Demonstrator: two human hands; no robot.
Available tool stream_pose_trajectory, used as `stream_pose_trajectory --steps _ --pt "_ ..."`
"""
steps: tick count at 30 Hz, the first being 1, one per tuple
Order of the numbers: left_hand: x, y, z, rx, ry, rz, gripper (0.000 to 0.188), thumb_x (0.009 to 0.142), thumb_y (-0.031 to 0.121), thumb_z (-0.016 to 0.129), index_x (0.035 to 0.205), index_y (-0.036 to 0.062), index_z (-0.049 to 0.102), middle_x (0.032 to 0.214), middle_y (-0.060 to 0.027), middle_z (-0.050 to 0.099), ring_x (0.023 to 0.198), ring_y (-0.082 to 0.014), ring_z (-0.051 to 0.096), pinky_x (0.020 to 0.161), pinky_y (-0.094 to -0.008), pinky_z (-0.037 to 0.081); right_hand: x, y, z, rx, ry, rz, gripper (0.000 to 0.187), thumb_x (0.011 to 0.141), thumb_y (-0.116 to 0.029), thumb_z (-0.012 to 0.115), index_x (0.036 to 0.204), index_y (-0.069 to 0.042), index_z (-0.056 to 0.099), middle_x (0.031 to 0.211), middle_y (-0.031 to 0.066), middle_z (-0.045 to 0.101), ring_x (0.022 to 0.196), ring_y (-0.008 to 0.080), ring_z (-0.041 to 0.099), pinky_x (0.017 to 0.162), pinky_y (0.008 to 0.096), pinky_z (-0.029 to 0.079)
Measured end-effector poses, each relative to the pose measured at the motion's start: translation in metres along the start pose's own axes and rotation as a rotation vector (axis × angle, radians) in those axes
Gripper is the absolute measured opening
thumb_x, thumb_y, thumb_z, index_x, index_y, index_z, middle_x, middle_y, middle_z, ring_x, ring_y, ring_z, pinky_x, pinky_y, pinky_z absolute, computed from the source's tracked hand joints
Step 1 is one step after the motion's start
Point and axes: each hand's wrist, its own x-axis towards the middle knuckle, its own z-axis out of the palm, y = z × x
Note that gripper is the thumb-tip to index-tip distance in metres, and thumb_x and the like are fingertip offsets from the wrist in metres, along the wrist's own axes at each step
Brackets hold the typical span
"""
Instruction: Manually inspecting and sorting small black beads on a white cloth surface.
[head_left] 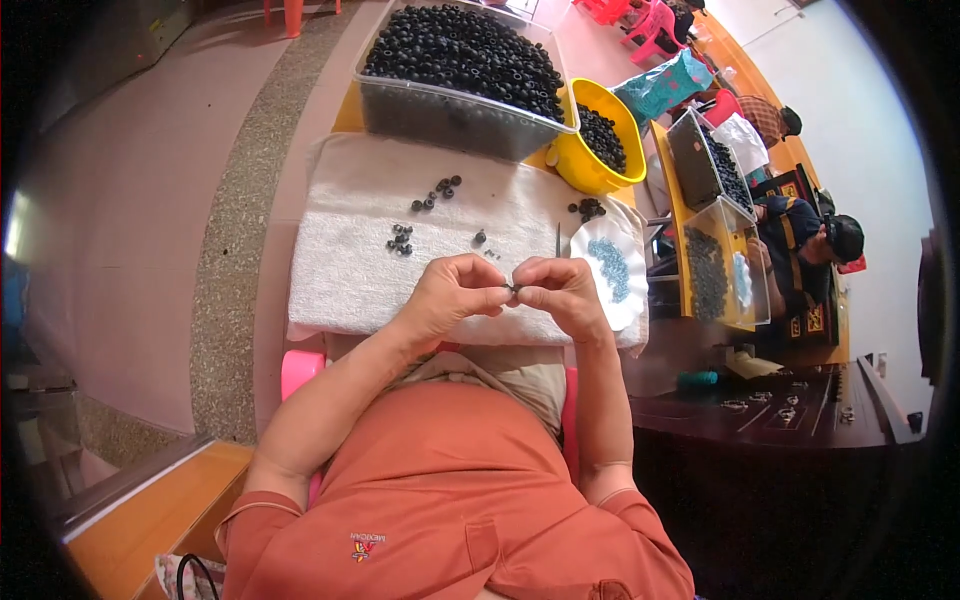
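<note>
My left hand [450, 292] and my right hand [565, 295] meet over the near part of a white towel [340, 280]. Thumbs and forefingers of both pinch one small dark part [513, 288], mostly covered by the fingertips. Beyond my left hand lie a cluster of small black parts [400, 240] and another group of black ring-shaped parts [437, 194]. A single black part [480, 237] sits just past my fingers, beside tiny pale bits. Right of my right hand, a white scalloped plate [590, 234] bears many small bluish pieces [611, 268]. A thin dark tool [558, 238] lies alongside it.
A clear plastic bin [450, 100] heaped with black parts stands at the towel's far edge, beside a yellow bucket [580, 172] of similar parts. A few more black parts [590, 208] lie near the plate. At right, a person [805, 245] sits by other bins [730, 310].
</note>
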Motion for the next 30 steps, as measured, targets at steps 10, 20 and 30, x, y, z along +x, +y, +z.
stream_pose_trajectory --steps 10,20,30 --pt "-0.001 -0.001 0.002 -0.013 -0.02 -0.038 0.015 0.083 0.009 0.076 0.093 0.0025 0.066 0.087 -0.0061 0.07 0.08 -0.0115 0.065 0.072 -0.026 0.055 0.001 -0.001 -0.001 -0.032 -0.037 0.027 0.013 0.081 0.005 0.072 0.094 0.005 0.07 0.094 0.01 0.066 0.085 0.0156 0.063 0.074 0.026 0.052" --pt "0.001 -0.005 -0.002 -0.187 0.043 -0.111 0.015 0.087 0.003 0.069 0.1 0.0016 0.062 0.096 -0.007 0.067 0.086 -0.0151 0.067 0.078 -0.0282 0.058 -0.004 0.025 0.013 -0.02 0.04 -0.139 0.028 0.081 0.007 0.072 0.109 0.002 0.069 0.105 0.0091 0.061 0.093 0.0137 0.06 0.076 0.0236 0.05" --pt "0.001 -0.007 0.002 -0.277 0.1 -0.076 0.02 0.088 0.002 0.067 0.105 0.0033 0.057 0.1 -0.0094 0.066 0.092 -0.0175 0.067 0.081 -0.0294 0.058 -0.002 0.042 0.037 -0.487 0.283 -0.544 0.043 0.076 0.007 0.075 0.116 -0.006 0.067 0.101 0.0096 0.061 0.084 0.0143 0.06 0.071 0.0252 0.05"
